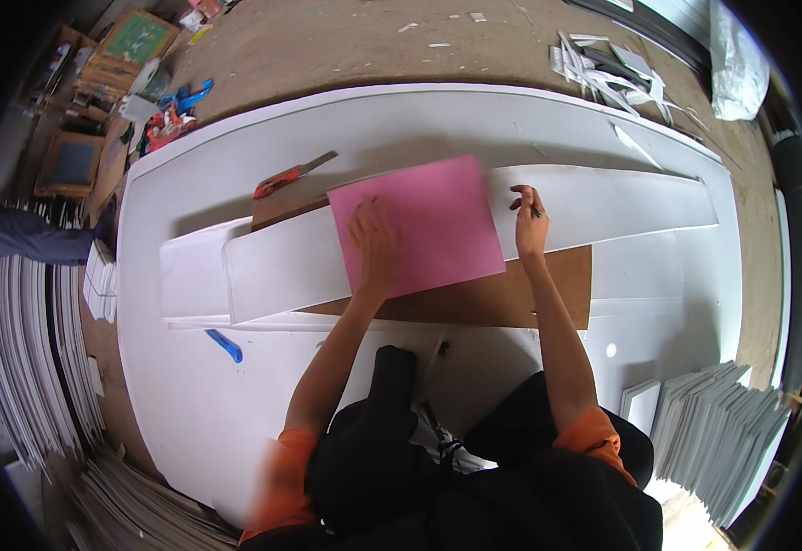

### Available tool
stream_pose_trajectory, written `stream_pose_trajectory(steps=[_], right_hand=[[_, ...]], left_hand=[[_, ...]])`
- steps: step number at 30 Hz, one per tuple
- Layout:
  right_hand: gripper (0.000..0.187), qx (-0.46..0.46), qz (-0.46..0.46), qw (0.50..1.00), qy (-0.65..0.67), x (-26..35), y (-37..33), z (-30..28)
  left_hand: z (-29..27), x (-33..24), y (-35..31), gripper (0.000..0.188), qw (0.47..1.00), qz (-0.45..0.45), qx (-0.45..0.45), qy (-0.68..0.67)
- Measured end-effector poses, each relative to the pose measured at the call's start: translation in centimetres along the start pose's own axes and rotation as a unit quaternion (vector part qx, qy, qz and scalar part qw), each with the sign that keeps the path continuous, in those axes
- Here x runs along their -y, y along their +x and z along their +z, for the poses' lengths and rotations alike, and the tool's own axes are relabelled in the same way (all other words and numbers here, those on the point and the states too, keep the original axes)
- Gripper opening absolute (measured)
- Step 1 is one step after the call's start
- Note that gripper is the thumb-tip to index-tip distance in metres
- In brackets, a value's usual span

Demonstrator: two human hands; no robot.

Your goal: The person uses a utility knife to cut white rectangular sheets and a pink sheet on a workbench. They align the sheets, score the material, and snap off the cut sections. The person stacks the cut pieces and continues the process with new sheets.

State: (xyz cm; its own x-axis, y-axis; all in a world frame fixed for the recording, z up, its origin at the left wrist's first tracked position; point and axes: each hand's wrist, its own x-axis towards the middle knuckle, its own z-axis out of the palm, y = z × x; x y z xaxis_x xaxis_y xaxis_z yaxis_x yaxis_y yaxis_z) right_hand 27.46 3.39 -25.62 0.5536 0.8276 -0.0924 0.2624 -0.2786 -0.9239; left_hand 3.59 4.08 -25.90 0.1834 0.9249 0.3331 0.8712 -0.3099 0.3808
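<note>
Left hand (pixel 375 246) rests loosely open on pink rectangular sheet (pixel 445 216), laid across long white strip (pixel 612 204) but seemingly unmarked; right hand (pixel 531 225) pinches slim dark tool (pixel 536 212).

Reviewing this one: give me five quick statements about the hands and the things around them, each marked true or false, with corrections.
1. The left hand is over the pink sheet. True.
2. The right hand is empty. False: its fingers hold a slim dark object.
3. The brown board sticks out from under the white strip. True.
4. The blue tool lies right of the pink sheet. False: it lies to the left, nearer the person.
5. The red-handled tool lies left of the pink sheet. True.
</note>
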Motion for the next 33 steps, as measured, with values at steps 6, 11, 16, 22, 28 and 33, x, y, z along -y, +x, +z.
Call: stream_pose_trajectory(steps=[6,11,16,22,28,33], right_hand=[[0.018,0.014,-0.121,0.990,0.076,-2.7,3.1,1.8],[0.015,0.045,-0.120,0.990,0.057,-3.4,4.2,2.6],[0.016,0.024,-0.133,0.990,0.038,-3.9,4.3,3.1],[0.014,0.024,-0.198,0.980,-0.003,-3.3,4.4,3.2],[0.019,0.107,-0.170,0.979,-0.018,-2.6,4.2,1.4],[0.020,0.153,-0.134,0.979,-0.018,-2.7,-0.2,-1.7]], left_hand=[[5.8,-7.0,2.1,0.061,0.987,0.116,0.102,-0.039],[7.6,-8.0,1.8,0.068,0.982,0.127,0.141,0.006],[7.7,-8.3,2.0,0.072,0.978,0.122,0.164,0.043],[7.8,-8.4,1.9,0.073,0.980,0.120,0.156,0.036],[7.5,-9.0,1.8,0.075,0.982,0.125,0.140,0.027],[7.6,-8.6,1.4,0.074,0.986,0.117,0.116,0.020]])
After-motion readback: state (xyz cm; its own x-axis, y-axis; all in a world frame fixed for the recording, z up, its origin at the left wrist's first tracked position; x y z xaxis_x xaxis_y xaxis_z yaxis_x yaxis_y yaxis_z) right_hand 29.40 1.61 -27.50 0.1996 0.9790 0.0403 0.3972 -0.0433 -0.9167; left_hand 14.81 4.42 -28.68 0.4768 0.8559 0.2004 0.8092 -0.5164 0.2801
